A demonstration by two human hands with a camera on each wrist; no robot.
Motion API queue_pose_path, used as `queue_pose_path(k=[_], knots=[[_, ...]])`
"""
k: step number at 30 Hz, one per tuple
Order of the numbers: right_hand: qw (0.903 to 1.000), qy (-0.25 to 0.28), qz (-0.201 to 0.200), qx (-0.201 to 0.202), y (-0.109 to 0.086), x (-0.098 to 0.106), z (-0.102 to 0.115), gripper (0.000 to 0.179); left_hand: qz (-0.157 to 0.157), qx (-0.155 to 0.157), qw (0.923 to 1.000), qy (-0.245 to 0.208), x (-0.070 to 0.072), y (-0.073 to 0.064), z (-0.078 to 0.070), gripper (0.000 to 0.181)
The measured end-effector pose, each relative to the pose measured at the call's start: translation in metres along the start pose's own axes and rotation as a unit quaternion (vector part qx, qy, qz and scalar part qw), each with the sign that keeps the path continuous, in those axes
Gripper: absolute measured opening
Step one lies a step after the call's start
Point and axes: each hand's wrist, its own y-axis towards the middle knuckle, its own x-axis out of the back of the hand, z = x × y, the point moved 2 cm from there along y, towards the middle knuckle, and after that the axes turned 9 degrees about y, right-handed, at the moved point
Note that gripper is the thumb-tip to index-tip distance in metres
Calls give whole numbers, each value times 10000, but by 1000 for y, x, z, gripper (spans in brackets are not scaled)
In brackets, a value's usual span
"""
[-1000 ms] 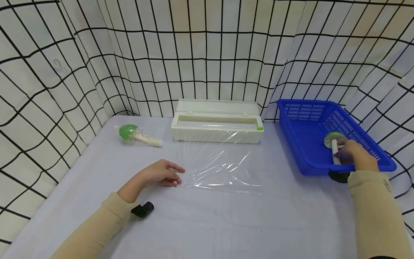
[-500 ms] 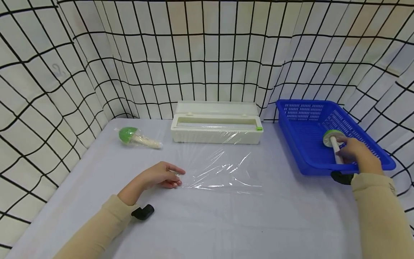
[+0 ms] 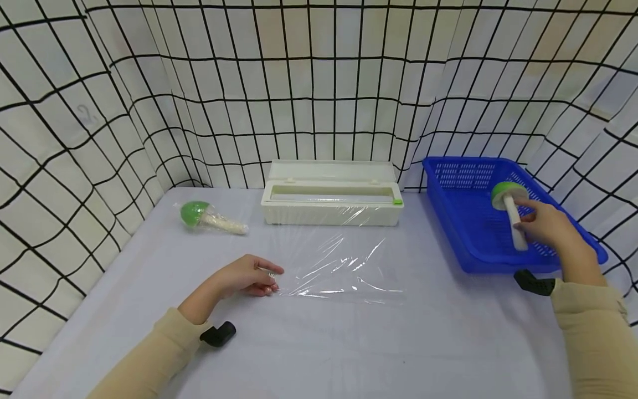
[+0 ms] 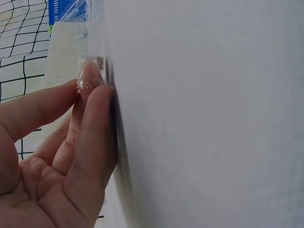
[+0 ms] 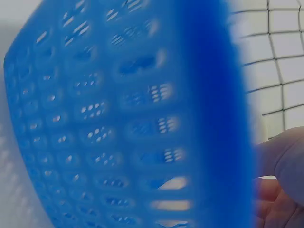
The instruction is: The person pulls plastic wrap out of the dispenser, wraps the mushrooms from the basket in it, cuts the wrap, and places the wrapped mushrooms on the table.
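At the near left corner of a sheet of cling film [image 3: 344, 266], my left hand [image 3: 249, 275] pinches the film's edge. The left wrist view shows crumpled film [image 4: 84, 83] between the fingertips, low beside the white tabletop. My right hand [image 3: 550, 226] grips the white stem of a toy mushroom [image 3: 512, 213] with a green cap, tilted over the blue basket [image 3: 466, 260]. In the right wrist view the basket's slotted wall [image 5: 90, 114] covers the mushroom and much of the hand [image 5: 285, 173]. The film runs back to an open-lidded white dispenser box [image 3: 331, 215].
Another green-capped mushroom [image 3: 194, 213], wrapped in film, lies at the back left of the white table [image 3: 349, 349]. A black wire grid [image 3: 334, 100] with white sheeting behind it encloses the back and sides. The basket stands at the table's right.
My right hand has lifted the mushroom from low inside the basket, up and slightly toward me. The left hand keeps its pinch on the film in the same place.
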Motion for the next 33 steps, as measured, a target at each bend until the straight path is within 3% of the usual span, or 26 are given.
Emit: queue_pose_path(k=[16, 24, 33], knots=[[9953, -346, -432, 792, -26, -1, 48, 65, -18, -82, 10000, 43, 1, -2, -2, 40], [9945, -357, -198, 965, -31, -8, 80, 65, -44, -47, 10000, 9, 1, -3, -1, 40], [9909, -328, 208, 1291, -29, -34, 114, 61, 6, -95, 10000, 17, 0, -3, -3, 42]])
